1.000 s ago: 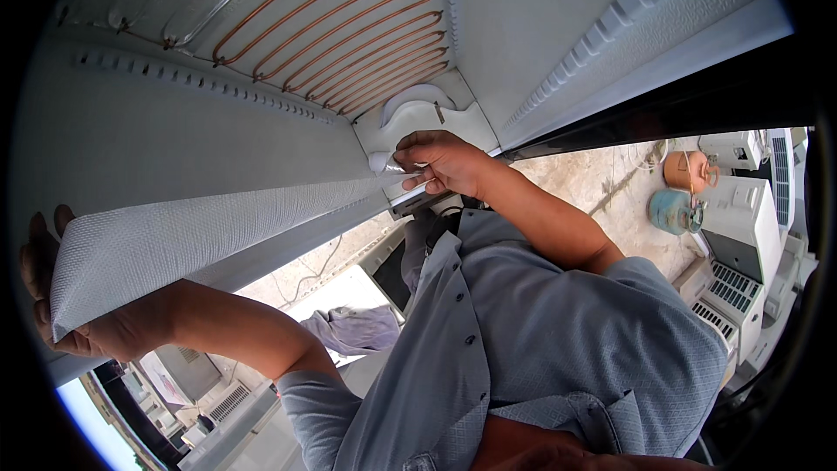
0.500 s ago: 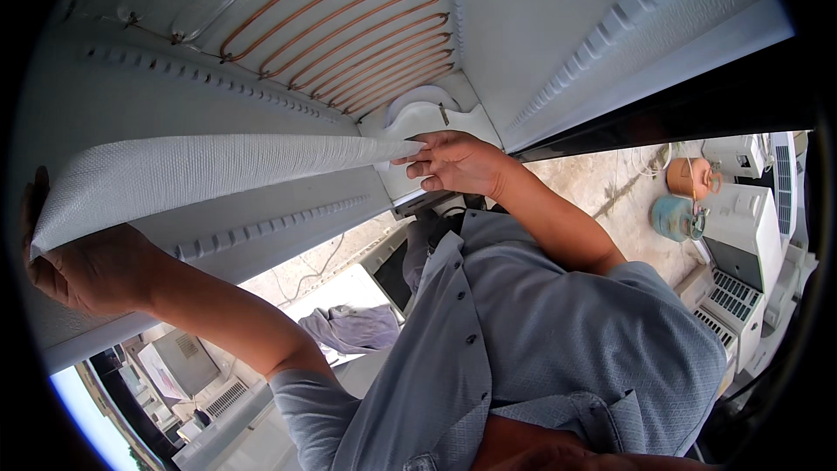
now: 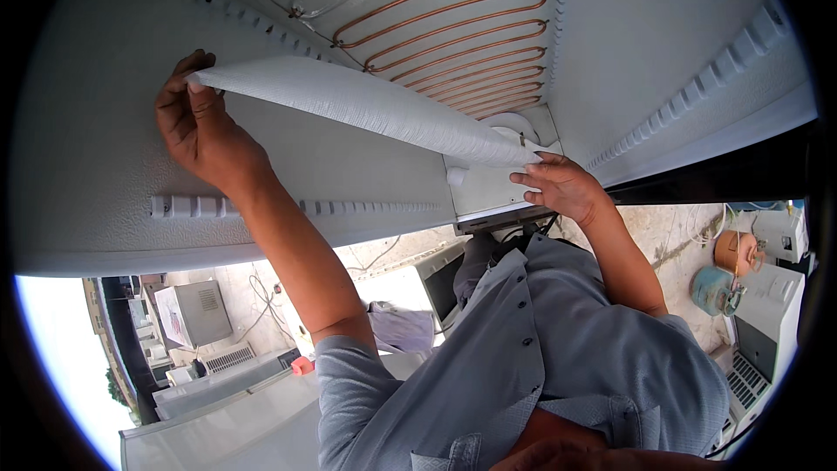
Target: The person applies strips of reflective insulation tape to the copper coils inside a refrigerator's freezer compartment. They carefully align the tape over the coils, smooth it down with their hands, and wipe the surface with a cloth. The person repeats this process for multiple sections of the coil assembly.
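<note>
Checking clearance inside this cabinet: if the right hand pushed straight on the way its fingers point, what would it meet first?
Probably the near end of the white textured panel, which the right hand already touches at its fingertips; just behind lies the white inner wall, though depth is unclear.

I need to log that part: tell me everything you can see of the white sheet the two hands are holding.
The white sheet is a long, narrow strip with a fine pebbled texture, perhaps foam or thin plastic. It runs slanting inside the white cabinet, below the copper tubing. The left hand pinches its upper end; the right hand has fingers on its lower end. It looks slightly curled along its length.
</note>
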Available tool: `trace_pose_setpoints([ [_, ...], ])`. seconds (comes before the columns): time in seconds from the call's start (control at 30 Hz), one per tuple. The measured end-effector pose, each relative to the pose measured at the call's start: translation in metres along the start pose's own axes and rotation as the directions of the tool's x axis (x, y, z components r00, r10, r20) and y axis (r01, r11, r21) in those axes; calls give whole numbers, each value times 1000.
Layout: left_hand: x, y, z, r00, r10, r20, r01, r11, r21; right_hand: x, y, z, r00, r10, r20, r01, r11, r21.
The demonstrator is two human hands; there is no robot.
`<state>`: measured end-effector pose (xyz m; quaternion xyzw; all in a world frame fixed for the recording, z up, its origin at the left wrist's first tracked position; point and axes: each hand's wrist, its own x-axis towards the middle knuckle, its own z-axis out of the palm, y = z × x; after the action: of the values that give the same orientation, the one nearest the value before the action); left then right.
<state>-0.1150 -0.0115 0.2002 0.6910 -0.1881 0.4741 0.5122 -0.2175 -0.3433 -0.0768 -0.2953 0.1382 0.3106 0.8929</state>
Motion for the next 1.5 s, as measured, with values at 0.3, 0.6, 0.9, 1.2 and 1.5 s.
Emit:
trace_pose_setpoints([
  [0.3,-41,-68,1,883,-433,-184,455,884,103,33,-44,-24,978,-181,107,146,949,278],
  [0.6,-119,-153,22,791,-578,-203,612,737,287,82,-130,19,929,-260,-264,351,844,406],
  [0.9,-139,-220,66,853,-432,-292,516,783,347,138,-204,46,860,-241,-450,453,766,455],
  [1.2,-118,-246,95,722,-567,-397,627,778,28,153,-224,49,894,-311,-322,443,720,534],
  [1.5,-110,-243,109,749,-458,-479,567,817,105,164,-228,59,841,-419,-342,540,695,475],
])
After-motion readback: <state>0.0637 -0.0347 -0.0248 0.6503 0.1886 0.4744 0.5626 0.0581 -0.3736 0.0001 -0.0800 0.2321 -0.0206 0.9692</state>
